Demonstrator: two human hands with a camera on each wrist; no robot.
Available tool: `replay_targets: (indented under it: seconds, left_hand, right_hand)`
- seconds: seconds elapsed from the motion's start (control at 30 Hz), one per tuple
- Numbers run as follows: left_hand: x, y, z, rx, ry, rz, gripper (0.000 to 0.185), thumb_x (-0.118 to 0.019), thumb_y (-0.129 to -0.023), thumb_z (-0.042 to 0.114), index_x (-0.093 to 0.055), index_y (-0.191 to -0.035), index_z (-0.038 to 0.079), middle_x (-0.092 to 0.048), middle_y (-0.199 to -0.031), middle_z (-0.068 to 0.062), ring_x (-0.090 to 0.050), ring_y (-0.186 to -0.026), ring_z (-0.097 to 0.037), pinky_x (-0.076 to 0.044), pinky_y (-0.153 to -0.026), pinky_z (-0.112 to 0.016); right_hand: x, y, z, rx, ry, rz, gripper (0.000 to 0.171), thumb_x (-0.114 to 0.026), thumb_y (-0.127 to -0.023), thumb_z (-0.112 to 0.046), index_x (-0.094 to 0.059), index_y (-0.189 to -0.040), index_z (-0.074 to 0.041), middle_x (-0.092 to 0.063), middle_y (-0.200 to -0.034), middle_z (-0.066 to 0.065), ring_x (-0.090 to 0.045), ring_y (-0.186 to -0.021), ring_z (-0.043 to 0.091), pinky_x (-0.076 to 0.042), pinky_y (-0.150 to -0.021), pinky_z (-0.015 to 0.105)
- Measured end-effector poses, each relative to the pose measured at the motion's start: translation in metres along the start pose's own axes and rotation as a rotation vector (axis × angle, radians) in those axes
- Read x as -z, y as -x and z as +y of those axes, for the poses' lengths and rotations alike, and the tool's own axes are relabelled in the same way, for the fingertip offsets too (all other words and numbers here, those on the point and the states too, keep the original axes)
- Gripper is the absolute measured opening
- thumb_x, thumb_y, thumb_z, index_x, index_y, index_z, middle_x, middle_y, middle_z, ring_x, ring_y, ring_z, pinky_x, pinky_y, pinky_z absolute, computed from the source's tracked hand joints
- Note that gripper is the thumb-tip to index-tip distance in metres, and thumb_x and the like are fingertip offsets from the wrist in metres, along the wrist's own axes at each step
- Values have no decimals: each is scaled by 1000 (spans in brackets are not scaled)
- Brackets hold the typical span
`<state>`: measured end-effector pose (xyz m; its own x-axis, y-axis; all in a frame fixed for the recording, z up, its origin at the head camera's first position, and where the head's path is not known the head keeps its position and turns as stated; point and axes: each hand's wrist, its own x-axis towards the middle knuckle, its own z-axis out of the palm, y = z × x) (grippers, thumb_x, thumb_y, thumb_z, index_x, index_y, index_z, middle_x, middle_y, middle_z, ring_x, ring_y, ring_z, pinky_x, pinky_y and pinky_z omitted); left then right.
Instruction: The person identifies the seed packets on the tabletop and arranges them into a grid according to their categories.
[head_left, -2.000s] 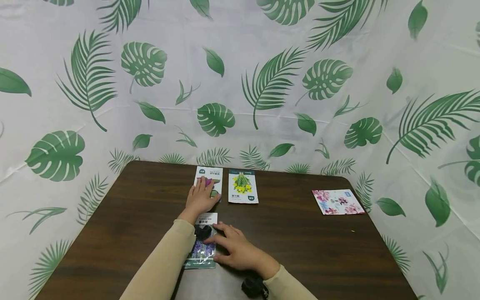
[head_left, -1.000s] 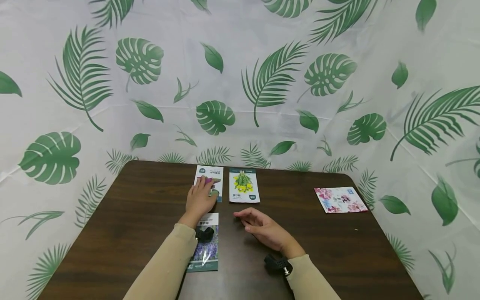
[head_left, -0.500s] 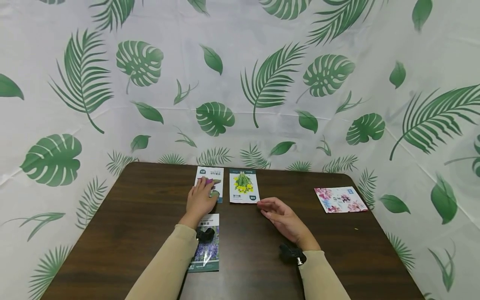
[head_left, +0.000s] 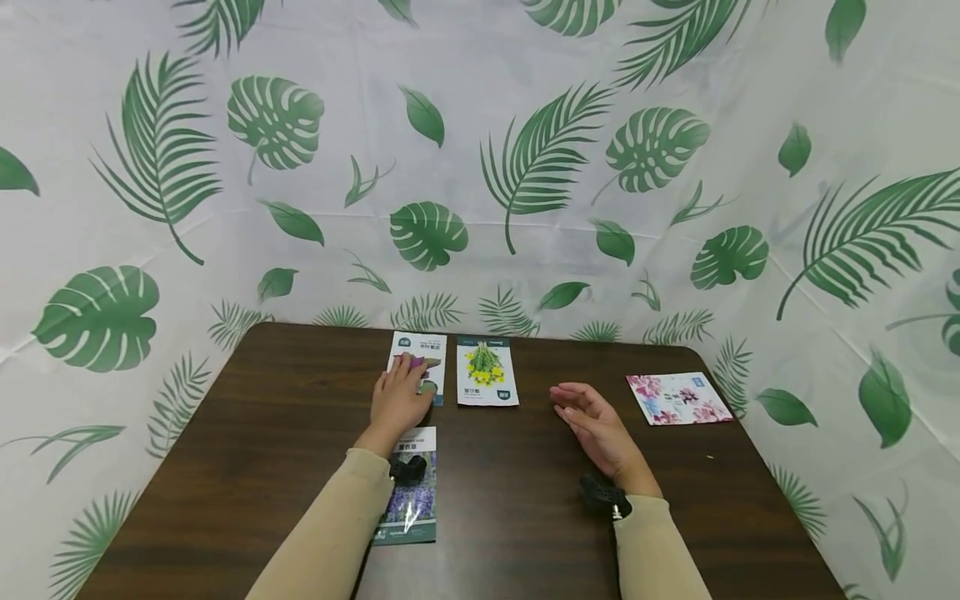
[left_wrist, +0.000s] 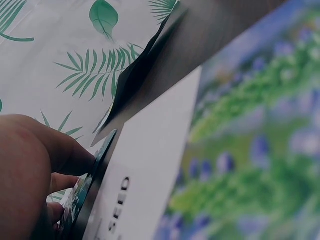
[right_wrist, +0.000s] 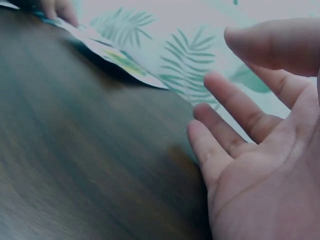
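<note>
My left hand (head_left: pixel 395 407) rests on a white seed packet (head_left: pixel 430 342) with a purple-and-green picture at the table's far side, covering part of it. In the left wrist view, its fingers (left_wrist: pixel 75 157) touch that packet's edge. Under the left wrist lies a lavender seed packet (head_left: pixel 416 493), partly hidden by the arm. A packet with yellow flowers (head_left: pixel 486 373) lies just right of the left hand's packet. My right hand (head_left: pixel 602 432) holds nothing and hovers over the table, between the yellow-flower packet and a pink-blossom packet (head_left: pixel 680 398). Its fingers (right_wrist: pixel 245 110) are relaxed and spread.
The dark wooden table (head_left: pixel 517 500) has its far edge close to a white leaf-patterned cloth (head_left: pixel 330 233). A tiny pale scrap (head_left: pixel 710 457) lies on the right part of the table. Both wrists wear small black cameras.
My right hand has left the lavender packet, moving right and away past the yellow-flower packet. My left hand stays on its packet. The packets keep their places.
</note>
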<state>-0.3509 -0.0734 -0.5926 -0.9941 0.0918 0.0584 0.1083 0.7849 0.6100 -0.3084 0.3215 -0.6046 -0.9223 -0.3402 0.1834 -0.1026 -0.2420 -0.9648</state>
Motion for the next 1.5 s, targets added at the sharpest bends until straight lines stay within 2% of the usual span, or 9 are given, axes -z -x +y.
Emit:
replay_targets:
  seconds: [0.23, 0.43, 0.53, 0.73, 0.9, 1.1, 1.27, 1.33, 1.5]
  left_hand:
    - [5, -3, -1, -11, -2, 10, 66, -54, -104, 33, -47, -166, 13, -21, -182, -19, -12, -172, -38, -7, -137, -63]
    - [6, -7, 1, -15, 14, 3, 65, -56, -106, 35, -46, -167, 16, -20, -183, -16, -10, -173, -34, -3, -137, -63]
    - [5, -7, 4, -21, 11, -2, 65, -57, -107, 37, -45, -168, 16, -19, -183, -15, -10, -173, -34, -4, -137, -64]
    - [-2, -6, 5, -16, -2, 12, 65, -60, -106, 37, -47, -167, 18, -22, -183, -15, -13, -172, -35, -6, -137, -64]
    - [-9, 3, 2, -9, -22, -14, 66, -64, -105, 38, -48, -166, 18, -23, -182, -14, -15, -172, -35, -8, -136, -65]
    - [-9, 4, 0, -29, -26, 19, 66, -67, -103, 38, -51, -164, 17, -27, -181, -14, -19, -171, -35, -11, -136, -66]
    - [-8, 2, -1, -40, -22, 23, 66, -67, -103, 39, -52, -163, 17, -29, -181, -15, -20, -171, -35, -12, -135, -66]
    - [-7, 1, -2, -34, -27, 16, 66, -67, -103, 40, -52, -164, 18, -28, -181, -14, -20, -171, -35, -11, -135, -66]
    - [-5, 1, -3, -28, -24, 24, 65, -66, -104, 40, -52, -163, 18, -28, -181, -13, -19, -171, -34, -10, -136, -65]
  right_hand:
    - [20, 1, -6, 94, 15, 178, 46, -50, -111, 7, -37, -154, 14, -63, -148, 9, -54, -147, 24, -46, -121, 23]
    - [37, 3, -19, 156, 4, 351, 46, -54, -109, 8, -38, -151, 16, -69, -137, 1, -56, -139, 17, -43, -117, 25]
    - [48, 5, -25, 214, -12, 464, 44, -54, -107, 12, -41, -148, 18, -70, -134, 3, -58, -136, 18, -42, -116, 26]
    - [69, 20, -35, 379, 28, 747, 42, -54, -102, 21, -45, -143, 24, -62, -137, 25, -54, -135, 31, -46, -116, 29]
    - [78, 44, -35, 271, 158, 953, 42, -58, -104, 13, -56, -146, 9, -60, -146, 10, -43, -155, 22, -38, -125, 21]
    - [81, 50, -32, 184, 253, 997, 45, -61, -105, 5, -57, -150, 4, -52, -152, -3, -27, -166, 22, -45, -117, 19]
    - [84, 46, -33, 129, 364, 1020, 44, -62, -105, 0, -59, -149, 3, -47, -163, 12, -28, -165, 20, -25, -137, 40]
    - [83, 46, -33, 90, 401, 1019, 44, -61, -105, -2, -59, -149, 1, -44, -168, 17, -28, -166, 23, -19, -139, 50]
    - [79, 45, -31, 64, 489, 1037, 42, -61, -106, -7, -63, -147, -2, -49, -165, 19, -36, -160, 29, -23, -137, 55]
